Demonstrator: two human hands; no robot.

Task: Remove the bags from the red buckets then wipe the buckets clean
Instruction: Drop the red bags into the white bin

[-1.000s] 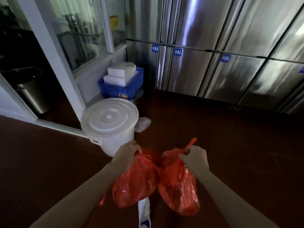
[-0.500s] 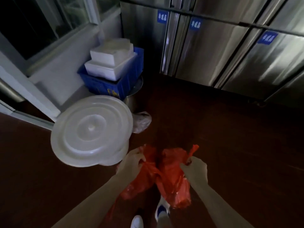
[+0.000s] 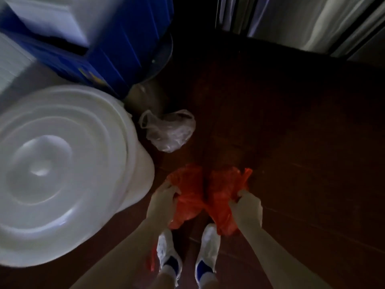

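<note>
The person's bare left hand (image 3: pixel 164 198) sits at the left edge of the crumpled red plastic bags (image 3: pixel 220 188), its fingers curled down and pinching a fold of the film. The bare right hand (image 3: pixel 248 207) is at the bags' right edge, knuckles up, closed round a gathered bunch of the plastic. The hands are level with each other, with the bags between them. The left forearm (image 3: pixel 125 247) reaches to the bags from the lower left and the right forearm (image 3: pixel 277 257) from the lower right, both bare and nearly straight. The feet, in white-and-blue shoes (image 3: pixel 166 247), stand just below the bags, toes pointing toward them
</note>
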